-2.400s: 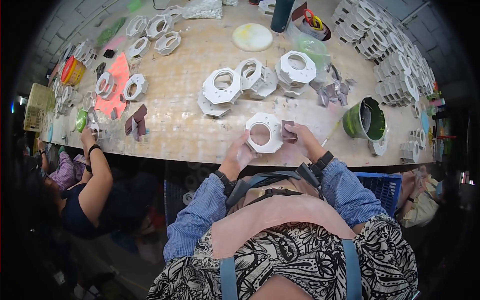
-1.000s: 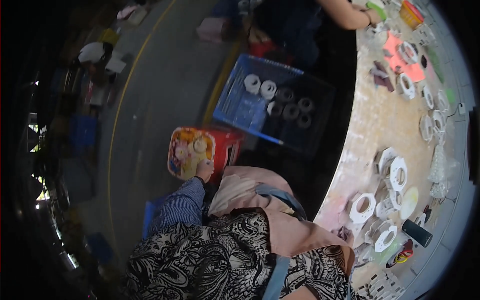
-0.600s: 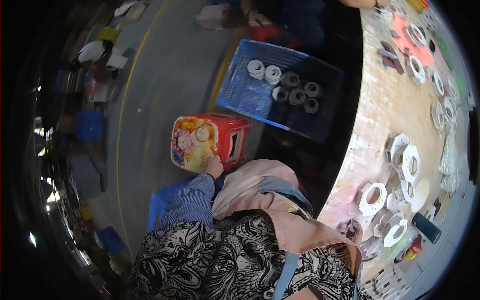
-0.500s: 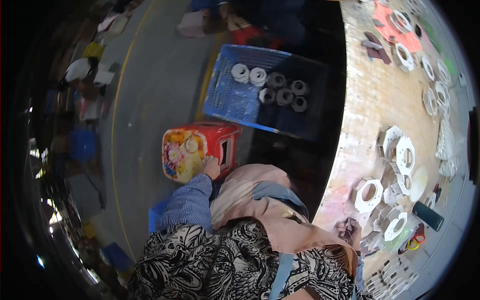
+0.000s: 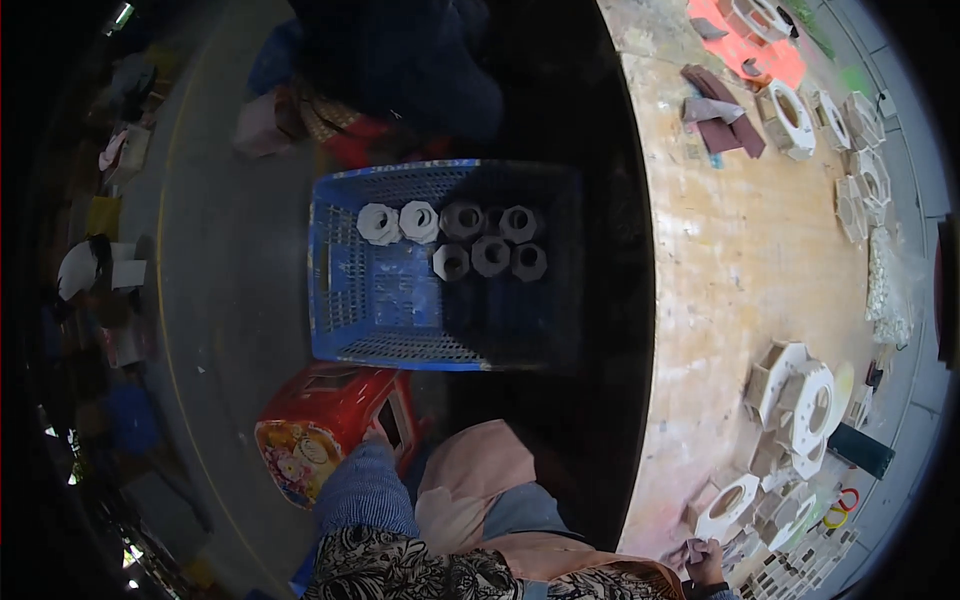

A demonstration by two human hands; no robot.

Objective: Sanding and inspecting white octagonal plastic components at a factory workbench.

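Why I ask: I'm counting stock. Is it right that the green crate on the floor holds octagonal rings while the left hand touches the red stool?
Not quite: the crate is blue, as the head view shows. It does hold octagonal rings, and the left hand touches the red stool.

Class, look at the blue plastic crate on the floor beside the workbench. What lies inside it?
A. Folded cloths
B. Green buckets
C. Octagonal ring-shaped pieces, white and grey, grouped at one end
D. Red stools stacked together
C: the blue crate holds a cluster of octagonal rings with round holes, two pale and the rest grey, at its far end.
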